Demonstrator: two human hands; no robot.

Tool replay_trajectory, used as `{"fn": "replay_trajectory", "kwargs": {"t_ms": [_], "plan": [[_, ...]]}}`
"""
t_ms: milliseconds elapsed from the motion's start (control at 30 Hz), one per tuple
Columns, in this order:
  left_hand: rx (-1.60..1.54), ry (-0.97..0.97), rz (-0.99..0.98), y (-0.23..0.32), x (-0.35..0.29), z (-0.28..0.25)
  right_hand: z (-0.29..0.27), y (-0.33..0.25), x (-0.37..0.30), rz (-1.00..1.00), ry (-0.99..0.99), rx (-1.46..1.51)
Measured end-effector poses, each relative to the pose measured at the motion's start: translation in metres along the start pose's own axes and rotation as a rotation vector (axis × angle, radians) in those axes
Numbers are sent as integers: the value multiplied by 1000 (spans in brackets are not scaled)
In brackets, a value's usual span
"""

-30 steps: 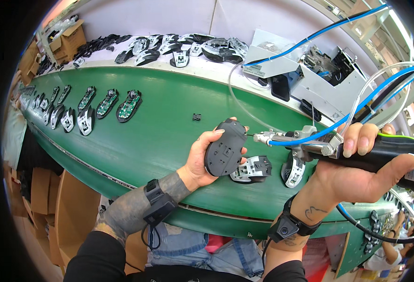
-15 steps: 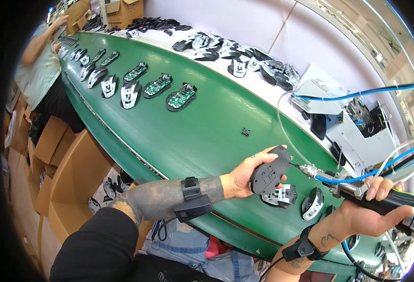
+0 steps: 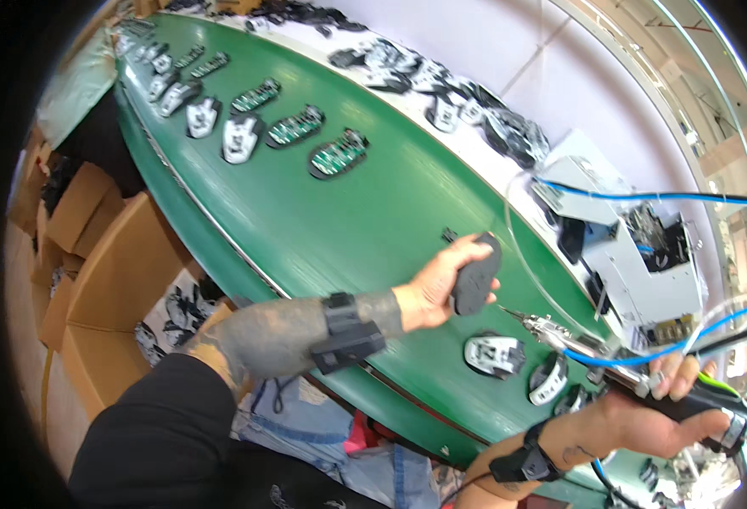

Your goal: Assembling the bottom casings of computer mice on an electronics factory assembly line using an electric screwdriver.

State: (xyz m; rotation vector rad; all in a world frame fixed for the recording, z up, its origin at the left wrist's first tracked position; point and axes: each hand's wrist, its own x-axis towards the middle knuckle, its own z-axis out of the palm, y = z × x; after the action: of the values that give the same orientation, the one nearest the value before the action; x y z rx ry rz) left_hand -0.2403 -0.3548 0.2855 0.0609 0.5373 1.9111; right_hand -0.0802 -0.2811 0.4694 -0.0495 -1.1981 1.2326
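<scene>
My left hand (image 3: 429, 293) is wrapped around a black computer mouse base (image 3: 478, 276), held above the green belt with its flat underside showing. In my right hand (image 3: 645, 416) is a powered screwdriver (image 3: 590, 349), its black grip inside my fingers and its metal nose pointing left toward the mouse base. A small gap separates the bit from the mouse base. White-and-black mouse shells (image 3: 494, 355) lie on the belt below, and another shell (image 3: 547, 380) is closer to the screwdriver. Just beyond my left hand sits a small black part (image 3: 449, 234).
Mouse bases with green circuit boards (image 3: 338, 155) and white shells (image 3: 242, 137) line the far left of the belt (image 3: 373, 229). Loose shells crowd the white ledge (image 3: 467, 136). At right stand a white machine (image 3: 637, 263) and blue hoses (image 3: 662, 197). Cardboard boxes (image 3: 127, 297) are at lower left.
My left hand has lifted the mouse base away from the screwdriver bit and turned it to a steeper angle. The right hand keeps its grip, slightly lower in view. The whole view has shifted.
</scene>
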Motion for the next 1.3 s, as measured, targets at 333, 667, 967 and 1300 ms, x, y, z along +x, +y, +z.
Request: {"fn": "replay_trajectory", "kwargs": {"t_ms": [333, 667, 967, 1300], "plan": [[-25, -95, 47, 10, -5, 3, 16, 5, -12, 86, -94, 28], [-108, -83, 73, 11, -10, 5, 17, 10, -16, 126, -106, 45], [16, 58, 83, 11, -7, 3, 8, -1, -6, 34, -85, 46], [36, 17, 8, 6, -7, 0, 13, -6, -11, 99, -138, 132]]}}
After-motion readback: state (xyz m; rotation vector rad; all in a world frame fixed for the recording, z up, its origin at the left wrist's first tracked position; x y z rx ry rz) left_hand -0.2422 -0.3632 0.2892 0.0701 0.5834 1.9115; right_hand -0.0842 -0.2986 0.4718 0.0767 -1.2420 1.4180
